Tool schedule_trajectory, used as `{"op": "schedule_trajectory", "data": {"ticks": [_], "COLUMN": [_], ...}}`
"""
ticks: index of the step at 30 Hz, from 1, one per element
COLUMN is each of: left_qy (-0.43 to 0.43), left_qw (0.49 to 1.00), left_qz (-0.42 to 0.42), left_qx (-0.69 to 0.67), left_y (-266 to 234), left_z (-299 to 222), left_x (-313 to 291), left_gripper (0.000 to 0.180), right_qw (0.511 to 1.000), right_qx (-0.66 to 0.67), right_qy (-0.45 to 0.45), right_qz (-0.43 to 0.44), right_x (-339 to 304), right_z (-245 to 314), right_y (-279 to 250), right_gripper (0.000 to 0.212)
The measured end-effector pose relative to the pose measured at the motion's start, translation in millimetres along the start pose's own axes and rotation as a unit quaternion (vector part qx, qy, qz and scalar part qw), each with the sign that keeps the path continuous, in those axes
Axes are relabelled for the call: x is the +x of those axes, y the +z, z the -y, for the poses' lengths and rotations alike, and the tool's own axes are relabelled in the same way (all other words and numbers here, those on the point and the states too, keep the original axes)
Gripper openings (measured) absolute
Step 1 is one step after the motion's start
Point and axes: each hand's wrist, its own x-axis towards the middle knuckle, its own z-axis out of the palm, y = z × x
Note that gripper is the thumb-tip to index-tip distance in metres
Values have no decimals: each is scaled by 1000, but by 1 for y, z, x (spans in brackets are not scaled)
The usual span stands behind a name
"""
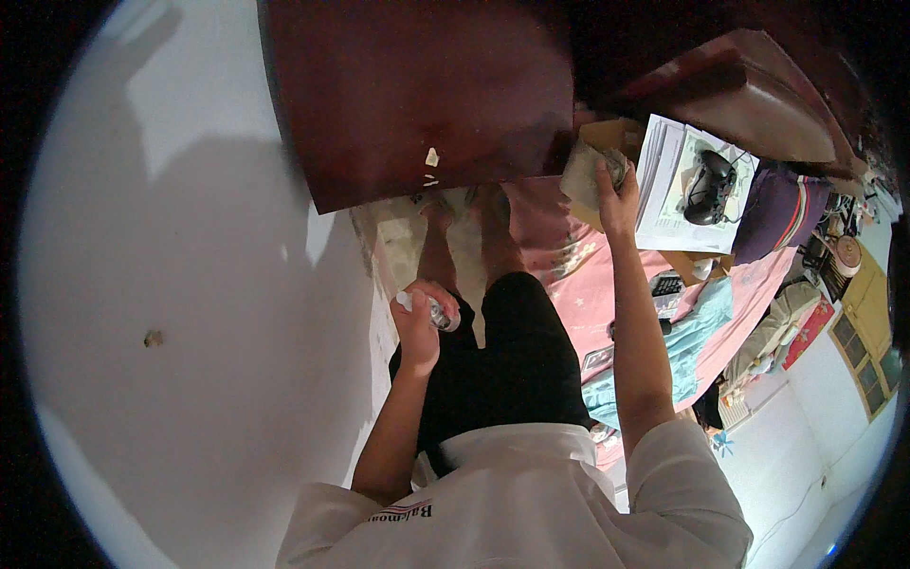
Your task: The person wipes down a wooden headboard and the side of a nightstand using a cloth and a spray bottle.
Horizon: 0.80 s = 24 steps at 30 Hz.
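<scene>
Left hand (417,332), mid-frame: fingers curled round a whitish, clear-looking item (439,314). Right hand (616,196), upper right: fingers bent round a greyish cloth-like item (580,177) by cardboard box (611,132). Pale scraps (432,156) uncleared on table (408,85); looks unfinished.

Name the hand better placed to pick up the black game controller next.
Probably the right hand: it is beside the papers on which the black game controller lies, though it appears to grip a greyish item. The left hand is farther off, holding a crumpled whitish item.
</scene>
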Motion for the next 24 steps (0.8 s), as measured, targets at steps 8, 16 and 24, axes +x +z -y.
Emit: {"op": "schedule_trajectory", "data": {"ticks": [8, 16, 24], "left_qy": [7, 11, 53], "left_qw": [1000, 999, 998], "left_qz": [-2, -35, -30], "left_qx": [7, 0, 16], "left_y": [-5, -15, -20], "left_z": [2, 1, -11], "left_x": [-1, -4, -3], "left_gripper": [49, 47, 45], "right_qw": [995, 991, 984], "right_qx": [12, -40, -22], "right_qy": [-15, -113, -168], "right_qz": [-94, -60, 55], "right_x": [-6, -34, -86], "right_z": [-26, -3, 57], "right_y": [42, 108, 223], "right_gripper": [49, 37, 38]}}
